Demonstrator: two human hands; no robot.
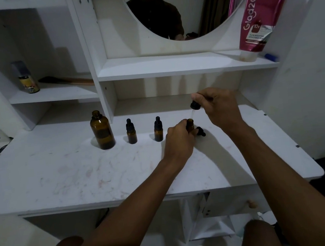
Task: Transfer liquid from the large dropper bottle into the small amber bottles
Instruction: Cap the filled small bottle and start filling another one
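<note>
On the white worktop (66, 174) stands a big brown glass bottle (102, 130) with no cap on it. Just to its right stand two small brown glass bottles, one (131, 132) and then another (158, 130), each with a black dropper cap on top. The left hand (179, 139) is closed around a third small brown bottle (190, 124) that is open at the top and stands on the worktop. The right hand (219, 106) pinches the black rubber top of a long glass dropper (194, 107). The thin glass tube points down at the mouth of the open small bottle. A small black dropper cap (200, 131) lies on its side on the worktop, just beside the left hand.
</note>
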